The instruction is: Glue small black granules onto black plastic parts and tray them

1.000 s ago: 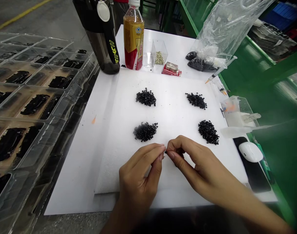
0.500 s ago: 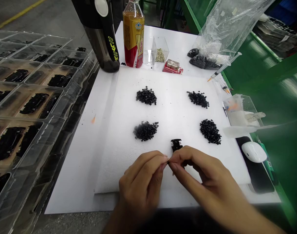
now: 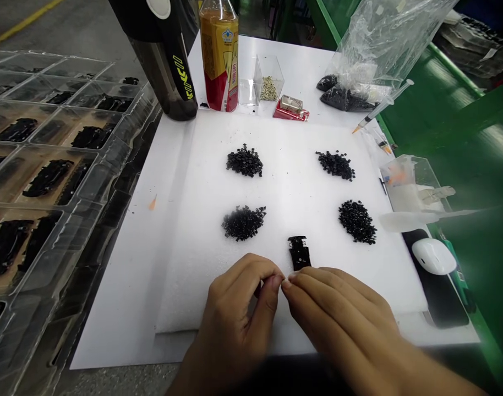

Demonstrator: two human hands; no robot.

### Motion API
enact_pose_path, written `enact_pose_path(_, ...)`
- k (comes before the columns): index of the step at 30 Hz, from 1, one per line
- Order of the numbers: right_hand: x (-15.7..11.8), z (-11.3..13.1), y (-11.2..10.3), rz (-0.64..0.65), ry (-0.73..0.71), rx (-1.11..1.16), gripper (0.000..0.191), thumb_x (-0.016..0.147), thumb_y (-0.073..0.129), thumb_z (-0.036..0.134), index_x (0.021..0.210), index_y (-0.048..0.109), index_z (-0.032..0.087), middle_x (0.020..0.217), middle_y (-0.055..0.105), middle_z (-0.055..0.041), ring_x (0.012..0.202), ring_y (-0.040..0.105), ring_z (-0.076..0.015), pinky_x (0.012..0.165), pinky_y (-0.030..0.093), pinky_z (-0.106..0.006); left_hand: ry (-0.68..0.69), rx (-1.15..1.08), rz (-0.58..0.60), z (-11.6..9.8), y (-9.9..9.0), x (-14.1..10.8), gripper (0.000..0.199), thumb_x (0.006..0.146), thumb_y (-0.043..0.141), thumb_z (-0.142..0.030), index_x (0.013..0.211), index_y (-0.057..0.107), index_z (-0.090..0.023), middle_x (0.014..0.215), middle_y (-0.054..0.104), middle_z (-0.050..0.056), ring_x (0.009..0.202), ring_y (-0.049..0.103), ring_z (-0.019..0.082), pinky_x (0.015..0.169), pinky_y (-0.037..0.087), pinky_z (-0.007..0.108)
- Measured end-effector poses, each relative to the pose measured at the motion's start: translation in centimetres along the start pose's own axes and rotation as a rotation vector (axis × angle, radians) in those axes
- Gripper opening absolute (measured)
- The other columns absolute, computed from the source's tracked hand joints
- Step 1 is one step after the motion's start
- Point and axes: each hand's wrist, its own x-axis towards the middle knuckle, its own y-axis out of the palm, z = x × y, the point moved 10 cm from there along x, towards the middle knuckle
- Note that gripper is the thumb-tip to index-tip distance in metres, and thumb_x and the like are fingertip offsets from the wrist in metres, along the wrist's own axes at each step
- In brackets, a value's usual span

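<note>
Pinching something too small to make out, the left hand [image 3: 239,308] and right hand [image 3: 338,313] meet near the front edge of the white foam pad [image 3: 293,187], just below a black plastic piece [image 3: 299,253].

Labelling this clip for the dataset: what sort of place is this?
Probably a factory bench for small-part assembly: heaps of small black pieces on a white foam pad, clear plastic trays of black components alongside, and a syringe.
</note>
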Motion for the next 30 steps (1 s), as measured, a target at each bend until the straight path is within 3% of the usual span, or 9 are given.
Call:
enact_pose_path(3, -0.6, 0.6, -0.2, -0.021, -0.077, -0.114, 0.036, 0.102, 0.036, 0.004, 0.113, 0.071, 0.005, 0.106, 0.076, -0.0155, 0.101, 0.073, -0.0264, 0.087, 0.061, -0.039, -0.076, 0.009, 0.079, 0.4, 0.8, 0.3, 0.019, 0.101, 0.050, -0.015, 0.086, 0.060, -0.020, 0.077, 0.061, -0.001, 0.067, 0.057, 0.011, 0.060, 0.047, 0.026)
enact_pose_path(7, -0.9, 0.7, 0.3, 0.060, -0.123, -0.176, 0.038, 0.100, 0.035, 0.002, 0.110, 0.072, 0.003, 0.104, 0.077, -0.0150, 0.098, 0.074, -0.0273, 0.086, 0.060, -0.040, -0.123, 0.064, 0.152, 0.6, 1.5, 0.8, 0.021, 0.100, 0.050, -0.018, 0.081, 0.058, -0.020, 0.074, 0.061, -0.002, 0.064, 0.056, 0.011, 0.057, 0.043, 0.026)
enact_pose_path(13, -0.7, 0.0, 0.1, 0.111, -0.008, -0.097, 0.036, 0.100, 0.036, 0.002, 0.108, 0.070, 0.007, 0.093, 0.076, -0.0120, 0.085, 0.072, -0.0235, 0.077, 0.062, -0.035, -0.142, 0.029, 0.240, 0.8, 2.0, 0.9, 0.022, 0.101, 0.051, -0.016, 0.084, 0.064, -0.021, 0.078, 0.067, 0.000, 0.069, 0.063, 0.012, 0.060, 0.050, 0.026)
enact_pose_path(17, -3.2, -1.1, 0.6, 0.040, 0.200, 0.014, 0.024, 0.099, 0.050, 0.004, 0.116, 0.065, 0.008, 0.101, 0.073, -0.0132, 0.089, 0.070, -0.0224, 0.078, 0.062, -0.035, -0.017, 0.047, 0.176, -0.2, 1.5, 0.7, 0.025, 0.101, 0.052, -0.011, 0.108, 0.072, -0.023, 0.100, 0.076, 0.004, 0.090, 0.072, 0.016, 0.078, 0.061, 0.028)
enact_pose_path(21, -6.0, -2.3, 1.5, -0.062, 0.393, 0.042, 0.028, 0.094, 0.060, -0.001, 0.119, 0.065, 0.012, 0.099, 0.071, -0.0094, 0.086, 0.070, -0.0198, 0.074, 0.063, -0.032, 0.170, 0.229, 0.082, -1.4, 1.5, 0.2, 0.039, 0.096, 0.052, -0.001, 0.128, 0.066, -0.018, 0.113, 0.076, 0.007, 0.109, 0.069, 0.018, 0.095, 0.061, 0.031)
enact_pose_path(24, -6.6, -2.5, 1.6, -0.122, 0.426, 0.045, 0.031, 0.094, 0.060, -0.001, 0.119, 0.067, 0.015, 0.095, 0.071, -0.0087, 0.083, 0.070, -0.0211, 0.069, 0.063, -0.034, 0.260, 0.345, 0.111, -1.7, 2.7, -0.2, 0.048, 0.093, 0.051, 0.004, 0.137, 0.060, -0.012, 0.115, 0.076, 0.008, 0.115, 0.067, 0.020, 0.098, 0.060, 0.033)
enact_pose_path(30, -6.2, -2.4, 1.1, -0.171, 0.404, 0.048, 0.036, 0.092, 0.061, -0.005, 0.123, 0.067, 0.012, 0.098, 0.072, -0.0103, 0.086, 0.069, -0.0221, 0.072, 0.063, -0.034, 0.283, 0.471, 0.139, -1.5, 3.7, -0.3, 0.050, 0.094, 0.050, 0.004, 0.142, 0.056, -0.008, 0.113, 0.078, 0.007, 0.116, 0.065, 0.019, 0.095, 0.060, 0.032)
